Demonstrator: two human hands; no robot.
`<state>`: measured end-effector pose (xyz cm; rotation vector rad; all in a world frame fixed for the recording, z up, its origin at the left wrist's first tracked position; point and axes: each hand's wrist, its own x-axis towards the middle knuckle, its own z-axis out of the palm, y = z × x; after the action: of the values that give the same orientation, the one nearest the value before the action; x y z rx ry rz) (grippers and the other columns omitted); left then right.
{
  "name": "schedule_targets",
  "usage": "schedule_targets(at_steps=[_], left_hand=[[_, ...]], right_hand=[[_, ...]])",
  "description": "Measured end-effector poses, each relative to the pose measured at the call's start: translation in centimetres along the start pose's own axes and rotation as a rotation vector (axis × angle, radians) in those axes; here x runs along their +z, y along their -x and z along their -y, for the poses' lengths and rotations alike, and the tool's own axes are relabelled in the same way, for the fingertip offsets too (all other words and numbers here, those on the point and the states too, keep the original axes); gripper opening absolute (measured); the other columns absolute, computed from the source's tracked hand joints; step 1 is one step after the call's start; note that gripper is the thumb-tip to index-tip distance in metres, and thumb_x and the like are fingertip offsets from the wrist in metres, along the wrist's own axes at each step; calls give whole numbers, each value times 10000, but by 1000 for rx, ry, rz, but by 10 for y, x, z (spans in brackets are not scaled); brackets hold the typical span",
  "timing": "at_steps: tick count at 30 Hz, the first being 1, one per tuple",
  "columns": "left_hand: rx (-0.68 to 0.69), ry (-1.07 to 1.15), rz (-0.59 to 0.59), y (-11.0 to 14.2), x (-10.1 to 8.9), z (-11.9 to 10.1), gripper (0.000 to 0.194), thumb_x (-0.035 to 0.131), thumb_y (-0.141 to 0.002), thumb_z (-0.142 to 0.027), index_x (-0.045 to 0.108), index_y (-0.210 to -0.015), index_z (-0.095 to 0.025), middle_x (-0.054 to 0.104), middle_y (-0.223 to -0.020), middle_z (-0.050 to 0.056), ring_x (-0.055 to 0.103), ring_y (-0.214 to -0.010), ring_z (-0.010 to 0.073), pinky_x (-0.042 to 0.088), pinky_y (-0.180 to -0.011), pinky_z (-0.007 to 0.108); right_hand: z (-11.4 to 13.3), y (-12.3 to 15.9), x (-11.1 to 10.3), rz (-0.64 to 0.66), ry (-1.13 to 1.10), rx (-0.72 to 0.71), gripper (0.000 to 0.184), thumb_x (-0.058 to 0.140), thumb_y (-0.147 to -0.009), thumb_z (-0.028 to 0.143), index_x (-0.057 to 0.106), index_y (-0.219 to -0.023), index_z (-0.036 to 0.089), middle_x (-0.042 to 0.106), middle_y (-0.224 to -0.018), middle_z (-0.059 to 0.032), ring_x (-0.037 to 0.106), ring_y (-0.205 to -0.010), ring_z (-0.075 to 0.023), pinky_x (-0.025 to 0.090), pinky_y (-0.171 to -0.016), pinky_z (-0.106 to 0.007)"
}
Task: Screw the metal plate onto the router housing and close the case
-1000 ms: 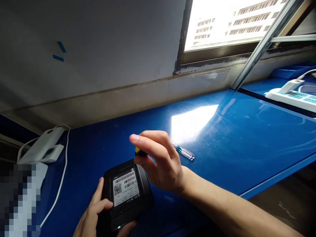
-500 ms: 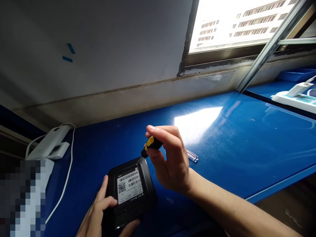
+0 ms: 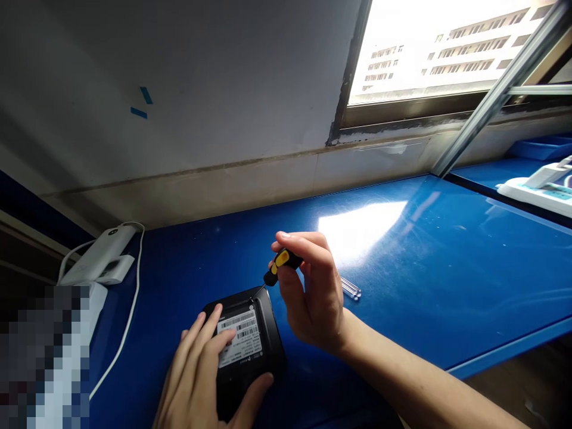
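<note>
A black plastic device box [image 3: 272, 333] with a white barcode label [image 3: 243, 339] lies on the blue table. My left hand [image 3: 201, 369] grips it from the left and near side, fingers spread over the top and label, thumb at the near edge. In my right hand [image 3: 313, 286] is a screwdriver [image 3: 282, 260] with a black and yellow handle, held between thumb and fingers. Its thin shaft slants down to the box's far corner, where the tip appears to touch near the label's top end. A clear plastic piece [image 3: 351, 289] lies just behind my right hand.
White power strips [image 3: 96, 253] with a cable stand at the left. Another white power strip [image 3: 536, 190] and a blue tray [image 3: 543, 148] sit beyond a metal post [image 3: 487, 98] at the right. A wall [image 3: 201, 89] and window rise behind the table [image 3: 447, 268].
My left hand has moved from the box's left edge up over its top, fingers now across the label. The screwdriver's thin shaft now shows at the corner. The view has shifted slightly.
</note>
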<state>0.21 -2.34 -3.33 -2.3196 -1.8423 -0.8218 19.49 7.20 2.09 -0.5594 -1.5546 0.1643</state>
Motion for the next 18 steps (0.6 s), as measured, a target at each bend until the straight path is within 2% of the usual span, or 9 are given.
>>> schedule_targets(at_steps=[4, 7, 9, 14, 18], left_hand=[[22, -31, 64, -19, 1, -2, 439, 567, -991, -579, 589, -1304, -272, 678, -1458, 94, 599, -1383, 364, 539, -1085, 608], [-60, 1, 101, -37, -1, -8, 423, 495, -1018, -559, 653, -1281, -268, 732, -1376, 71, 637, -1330, 352, 555, -1055, 593], [-114, 46, 97, -48, -4, -14, 429, 431, -1031, -499, 691, -1241, -231, 763, -1290, 99, 671, -1252, 349, 538, -1052, 587], [-138, 127, 142, -71, -12, -24, 343, 453, -1019, -353, 732, -1175, -229, 793, -1117, 72, 697, -1074, 311, 539, -920, 490], [-104, 171, 162, -80, -11, -23, 270, 499, -986, -328, 760, -1028, -274, 795, -1010, 17, 688, -980, 285, 518, -848, 448]], right_hand=[[0, 1, 0, 4, -7, 7, 460, 487, -1009, 70, 529, -1425, 259, 617, -1169, -84, 667, -949, -173, 649, -776, -339], [-1, 1, 0, -6, -12, 1, 464, 487, -1006, 72, 523, -1431, 257, 615, -1173, -86, 663, -950, -175, 646, -781, -349], [-1, 2, 0, -15, -16, -3, 460, 485, -1012, 84, 520, -1434, 263, 617, -1178, -88, 664, -947, -177, 649, -773, -354], [-1, 2, 0, -25, -40, -36, 498, 489, -997, 62, 503, -1459, 248, 621, -1201, -98, 659, -999, -196, 659, -783, -361], [1, 0, -1, -26, -36, -54, 484, 495, -1001, 66, 508, -1452, 242, 622, -1200, -100, 656, -986, -192, 666, -740, -341]])
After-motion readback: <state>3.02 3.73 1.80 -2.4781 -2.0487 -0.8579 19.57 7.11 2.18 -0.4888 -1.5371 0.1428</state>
